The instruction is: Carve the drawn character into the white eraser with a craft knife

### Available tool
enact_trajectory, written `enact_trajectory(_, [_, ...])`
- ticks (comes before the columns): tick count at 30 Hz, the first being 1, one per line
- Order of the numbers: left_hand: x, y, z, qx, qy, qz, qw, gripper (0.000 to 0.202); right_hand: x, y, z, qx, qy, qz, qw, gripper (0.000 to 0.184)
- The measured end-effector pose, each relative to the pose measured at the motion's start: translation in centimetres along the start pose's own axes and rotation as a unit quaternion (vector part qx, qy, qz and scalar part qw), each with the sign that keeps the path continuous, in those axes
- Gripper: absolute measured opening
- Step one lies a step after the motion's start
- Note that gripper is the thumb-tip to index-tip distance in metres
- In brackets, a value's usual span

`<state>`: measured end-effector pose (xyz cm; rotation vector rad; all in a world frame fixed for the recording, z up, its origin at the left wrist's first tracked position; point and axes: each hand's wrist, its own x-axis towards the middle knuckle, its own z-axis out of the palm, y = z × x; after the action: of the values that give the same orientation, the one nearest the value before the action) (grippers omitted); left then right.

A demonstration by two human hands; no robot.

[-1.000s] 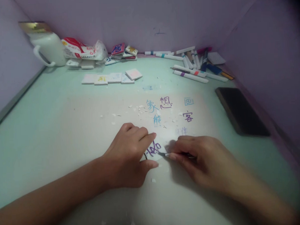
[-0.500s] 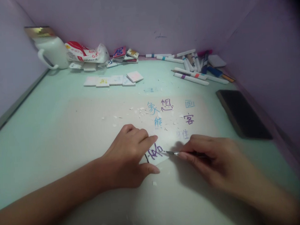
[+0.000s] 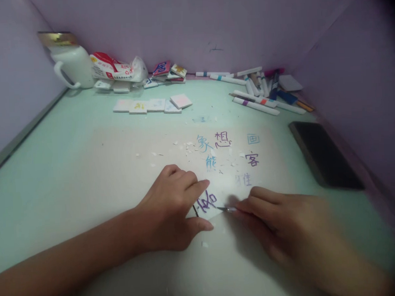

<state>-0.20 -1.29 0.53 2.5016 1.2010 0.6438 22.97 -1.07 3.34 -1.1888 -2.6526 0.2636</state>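
Note:
My left hand (image 3: pixel 172 209) lies curled on the table, its forefinger and thumb pinning a small white tile (image 3: pixel 207 204) with a purple character drawn on it. My right hand (image 3: pixel 284 222) is closed round a thin metal-tipped carving tool (image 3: pixel 226 209). The tool's point touches the tile's right edge. White chips (image 3: pixel 187 146) lie scattered on the pale mat (image 3: pixel 126 159) around and beyond the hands. Blue and purple characters (image 3: pixel 221 140) are written on the mat just past the tile.
A row of white tiles (image 3: pixel 152 105) lies further back, with a heap of painted tiles (image 3: pixel 167 71) behind it. A white jug (image 3: pixel 71 61) and a plastic bag (image 3: pixel 117 69) stand at the back left. Several markers (image 3: pixel 258 94) lie back right; a dark pad (image 3: pixel 325 154) sits at right.
My right hand drew the tool out to the right, then came back so its tip meets the tile again. The view shifted slightly. My left hand stayed on the tile.

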Motion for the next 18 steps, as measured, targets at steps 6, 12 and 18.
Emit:
enact_trajectory(6, [0.13,0.06,-0.06,-0.010,0.003,0.003,1.000,0.048,0.05,0.31,0.16,-0.006,0.008,-0.015,1.000,0.021])
enact_trajectory(12, [0.29,0.04,-0.04,-0.004,0.007,0.014,1.000,0.053,0.45,0.28,-0.06,0.005,-0.028,-0.011,1.000,0.019])
enact_trajectory(18, [0.46,-0.01,-0.23,-0.001,-0.005,0.023,1.000,0.051,0.84,0.14,-0.22,0.065,-0.070,0.044,0.994,0.016])
